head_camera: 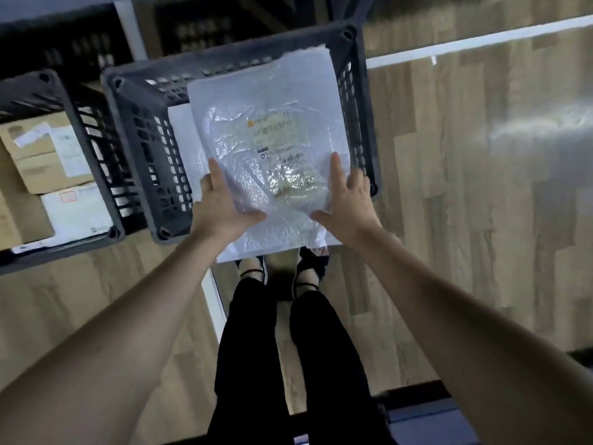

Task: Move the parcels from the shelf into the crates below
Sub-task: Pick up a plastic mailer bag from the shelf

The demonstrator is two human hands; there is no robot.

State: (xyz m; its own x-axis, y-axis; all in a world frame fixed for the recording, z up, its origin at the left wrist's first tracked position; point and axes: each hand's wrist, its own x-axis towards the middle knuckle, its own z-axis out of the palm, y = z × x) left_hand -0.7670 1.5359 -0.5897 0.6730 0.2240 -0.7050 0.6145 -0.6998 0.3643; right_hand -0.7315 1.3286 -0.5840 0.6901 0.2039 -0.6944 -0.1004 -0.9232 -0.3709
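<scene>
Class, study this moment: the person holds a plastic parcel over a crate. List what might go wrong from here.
1. The white plastic parcel overhangs the grey crate toward the feet, so it may catch on the near rim.
2. Left hand and right hand hold only its near edge, so the slick bag may slip.

I am seeing bare forearms, no sleeves; wearing black trousers, black strappy sandals showing at 12 o'clock of legs.

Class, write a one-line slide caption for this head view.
Both hands, left and right, hold a white plastic parcel over a grey crate, beside another crate holding boxes.
</scene>
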